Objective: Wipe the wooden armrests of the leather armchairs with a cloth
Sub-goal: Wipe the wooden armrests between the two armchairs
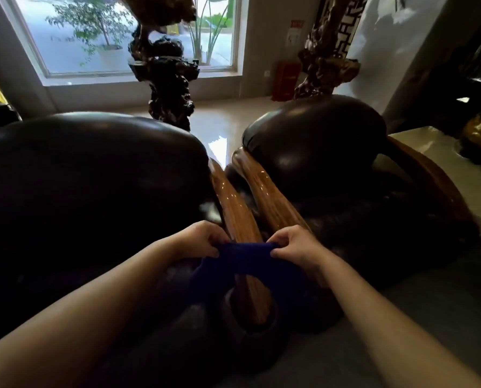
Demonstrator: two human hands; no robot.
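Note:
Two dark leather armchairs stand side by side, the left armchair (88,177) and the right armchair (317,144). Between them run two glossy wooden armrests: the left chair's armrest (233,208) and the right chair's armrest (270,191). A dark blue cloth (247,261) is draped over the left chair's armrest near its front end. My left hand (202,239) pinches the cloth's left edge and my right hand (295,245) pinches its right edge, stretching it across the wood. Below the cloth the armrest curves down into shadow.
A dark gnarled root sculpture (169,71) stands behind the chairs before a large window (121,35). A second carved piece (326,60) and a red box (285,79) stand at the back right. A pale tabletop (418,144) sits right of the right chair. The floor is glossy.

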